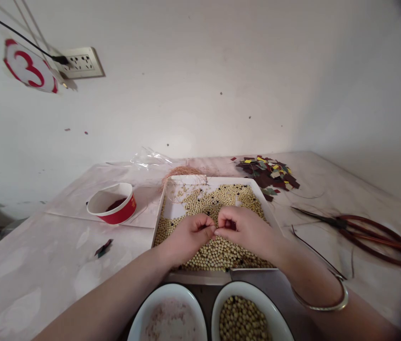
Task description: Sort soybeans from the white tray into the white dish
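Both hands meet over a white shallow box [155, 222] spread with small pale round beads [203, 255], a few dark ones among them. My left hand [193, 234] is closed in a pinch, thumb against curled fingers. Facing it, my right hand [245, 229] pinches as well, its fingertips touching or nearly touching the left ones. Whatever lies between the fingertips is too small to make out. A bangle [328, 308] circles the right wrist.
Nearest me stand a white bowl [139, 317] with reddish residue and a bowl of larger greenish beads [243, 319]. A red paper cup [120, 213] is left. Copper-coloured strands [184, 171] lie behind the box. Scissors [374, 237] and coloured scraps [267, 175] are right.
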`<control>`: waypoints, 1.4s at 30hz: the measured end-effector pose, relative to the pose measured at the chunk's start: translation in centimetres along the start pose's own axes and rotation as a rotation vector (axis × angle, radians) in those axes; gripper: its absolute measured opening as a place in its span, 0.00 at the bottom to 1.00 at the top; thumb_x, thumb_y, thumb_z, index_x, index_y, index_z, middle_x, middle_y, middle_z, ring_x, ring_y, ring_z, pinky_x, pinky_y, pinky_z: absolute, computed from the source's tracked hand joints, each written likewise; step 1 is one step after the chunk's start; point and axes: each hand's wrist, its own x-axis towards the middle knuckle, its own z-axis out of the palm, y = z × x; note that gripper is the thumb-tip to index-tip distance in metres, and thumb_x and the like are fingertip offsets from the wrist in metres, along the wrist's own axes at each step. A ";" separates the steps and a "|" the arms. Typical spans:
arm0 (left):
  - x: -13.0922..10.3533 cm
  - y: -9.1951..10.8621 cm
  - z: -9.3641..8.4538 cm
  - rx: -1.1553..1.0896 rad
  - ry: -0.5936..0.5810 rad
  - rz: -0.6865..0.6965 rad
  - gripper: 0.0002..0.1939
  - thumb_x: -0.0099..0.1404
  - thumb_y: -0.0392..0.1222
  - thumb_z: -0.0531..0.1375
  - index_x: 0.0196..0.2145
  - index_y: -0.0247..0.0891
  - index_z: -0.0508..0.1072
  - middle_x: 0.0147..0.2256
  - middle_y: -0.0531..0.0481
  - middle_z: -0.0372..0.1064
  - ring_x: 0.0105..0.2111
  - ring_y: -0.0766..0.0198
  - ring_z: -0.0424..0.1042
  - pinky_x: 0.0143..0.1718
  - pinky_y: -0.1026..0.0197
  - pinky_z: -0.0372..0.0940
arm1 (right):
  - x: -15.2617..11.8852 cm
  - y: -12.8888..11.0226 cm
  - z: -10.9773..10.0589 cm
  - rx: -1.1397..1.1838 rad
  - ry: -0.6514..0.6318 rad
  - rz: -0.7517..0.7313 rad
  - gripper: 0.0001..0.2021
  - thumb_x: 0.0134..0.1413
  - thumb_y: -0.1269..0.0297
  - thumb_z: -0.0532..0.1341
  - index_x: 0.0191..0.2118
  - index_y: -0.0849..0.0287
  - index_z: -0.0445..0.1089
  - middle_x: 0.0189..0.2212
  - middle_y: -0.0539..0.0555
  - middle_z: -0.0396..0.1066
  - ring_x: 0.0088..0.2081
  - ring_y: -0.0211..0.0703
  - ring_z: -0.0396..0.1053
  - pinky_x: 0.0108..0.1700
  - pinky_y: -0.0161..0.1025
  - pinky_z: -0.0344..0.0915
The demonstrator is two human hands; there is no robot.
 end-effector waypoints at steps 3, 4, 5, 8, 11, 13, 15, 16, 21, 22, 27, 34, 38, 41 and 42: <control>0.0 0.1 0.0 -0.009 -0.001 -0.007 0.12 0.62 0.46 0.54 0.27 0.34 0.63 0.24 0.56 0.55 0.24 0.71 0.53 0.25 0.68 0.49 | 0.0 0.1 0.1 0.000 0.017 0.013 0.06 0.45 0.69 0.60 0.24 0.57 0.60 0.21 0.46 0.62 0.24 0.34 0.58 0.25 0.32 0.51; 0.0 0.1 0.0 -0.006 -0.002 -0.008 0.12 0.62 0.46 0.54 0.27 0.34 0.63 0.24 0.56 0.55 0.24 0.71 0.53 0.25 0.68 0.49 | 0.0 0.1 0.1 0.001 0.017 0.016 0.06 0.45 0.69 0.60 0.24 0.57 0.60 0.21 0.46 0.62 0.24 0.34 0.58 0.25 0.32 0.51; 0.0 0.1 0.0 -0.001 -0.005 -0.009 0.12 0.62 0.46 0.54 0.28 0.34 0.63 0.24 0.56 0.55 0.24 0.71 0.53 0.25 0.68 0.49 | 0.0 0.0 0.1 0.003 0.014 0.017 0.06 0.46 0.69 0.60 0.24 0.58 0.60 0.20 0.46 0.62 0.24 0.34 0.58 0.25 0.32 0.51; 0.0 0.2 -0.1 0.007 -0.011 -0.014 0.12 0.62 0.47 0.54 0.27 0.34 0.63 0.23 0.56 0.55 0.24 0.71 0.53 0.25 0.68 0.49 | 0.1 0.0 0.1 0.010 0.001 0.024 0.06 0.46 0.70 0.59 0.23 0.58 0.61 0.20 0.46 0.62 0.24 0.35 0.58 0.25 0.32 0.51; 0.0 0.2 0.0 -0.008 -0.008 -0.021 0.12 0.62 0.47 0.54 0.27 0.35 0.63 0.23 0.56 0.54 0.24 0.71 0.52 0.25 0.67 0.49 | 0.1 0.0 0.1 0.020 -0.006 0.033 0.06 0.45 0.70 0.59 0.23 0.58 0.61 0.20 0.47 0.63 0.24 0.35 0.58 0.25 0.32 0.51; 0.0 0.1 0.0 -0.015 -0.005 -0.020 0.12 0.62 0.46 0.54 0.27 0.35 0.63 0.23 0.56 0.54 0.24 0.70 0.52 0.25 0.67 0.49 | 0.1 0.1 0.2 0.028 -0.008 0.039 0.05 0.45 0.70 0.59 0.24 0.58 0.61 0.20 0.46 0.63 0.24 0.35 0.58 0.25 0.32 0.51; 0.0 0.1 0.0 -0.018 -0.006 -0.017 0.12 0.62 0.46 0.54 0.27 0.35 0.63 0.23 0.56 0.54 0.24 0.70 0.52 0.25 0.68 0.49 | 0.1 0.1 0.2 0.034 -0.009 0.042 0.05 0.46 0.70 0.59 0.24 0.58 0.61 0.20 0.46 0.62 0.24 0.35 0.58 0.25 0.32 0.51; 0.0 0.1 0.0 -0.017 -0.007 -0.017 0.12 0.62 0.46 0.54 0.27 0.35 0.63 0.23 0.56 0.54 0.24 0.70 0.52 0.25 0.68 0.49 | 0.1 0.1 0.2 0.037 -0.010 0.043 0.05 0.46 0.70 0.59 0.24 0.58 0.62 0.20 0.46 0.62 0.24 0.35 0.58 0.25 0.32 0.51; 0.0 0.3 0.0 -0.029 -0.004 -0.023 0.13 0.61 0.47 0.54 0.26 0.35 0.63 0.23 0.56 0.54 0.24 0.71 0.52 0.25 0.68 0.49 | 0.1 0.1 0.1 0.044 -0.003 0.041 0.06 0.46 0.70 0.59 0.24 0.58 0.61 0.20 0.46 0.62 0.24 0.35 0.58 0.25 0.32 0.52; 0.0 0.3 0.0 -0.030 -0.002 -0.025 0.13 0.61 0.47 0.54 0.27 0.35 0.63 0.23 0.56 0.54 0.24 0.71 0.52 0.25 0.68 0.49 | 0.1 0.0 0.0 0.044 -0.001 0.041 0.06 0.46 0.69 0.59 0.24 0.58 0.61 0.20 0.46 0.62 0.24 0.35 0.58 0.25 0.32 0.52; 0.0 0.2 0.1 -0.030 0.007 -0.019 0.12 0.61 0.47 0.54 0.28 0.35 0.64 0.23 0.56 0.55 0.24 0.70 0.53 0.25 0.67 0.50 | 0.2 0.2 0.0 0.049 -0.009 0.041 0.04 0.47 0.69 0.59 0.25 0.58 0.63 0.21 0.46 0.63 0.25 0.35 0.59 0.26 0.33 0.53; 0.1 0.2 0.0 -0.016 0.002 -0.011 0.12 0.61 0.46 0.54 0.27 0.35 0.63 0.23 0.56 0.55 0.25 0.70 0.53 0.26 0.67 0.50 | 0.0 -0.2 0.1 0.023 0.016 0.023 0.04 0.47 0.70 0.60 0.24 0.58 0.64 0.21 0.47 0.64 0.25 0.35 0.60 0.27 0.33 0.53; 0.1 0.1 0.0 -0.021 -0.002 -0.002 0.12 0.62 0.46 0.53 0.27 0.34 0.64 0.23 0.56 0.55 0.25 0.70 0.53 0.26 0.67 0.50 | -0.1 -0.5 -0.2 -0.007 0.038 0.009 0.05 0.47 0.70 0.61 0.23 0.58 0.65 0.21 0.47 0.65 0.25 0.35 0.61 0.28 0.34 0.53; 0.1 0.1 0.1 -0.018 0.000 -0.011 0.11 0.62 0.46 0.53 0.28 0.35 0.64 0.23 0.56 0.55 0.25 0.70 0.53 0.26 0.67 0.50 | -0.1 -0.6 -0.3 -0.029 0.052 0.022 0.06 0.47 0.70 0.61 0.23 0.59 0.64 0.21 0.47 0.65 0.26 0.35 0.61 0.28 0.33 0.53; 0.1 0.2 0.1 -0.017 0.000 -0.012 0.12 0.62 0.46 0.53 0.28 0.35 0.63 0.23 0.56 0.54 0.24 0.70 0.53 0.26 0.67 0.50 | -0.1 -0.6 -0.3 -0.035 0.054 0.024 0.06 0.47 0.70 0.61 0.23 0.59 0.64 0.21 0.47 0.65 0.26 0.35 0.61 0.28 0.33 0.53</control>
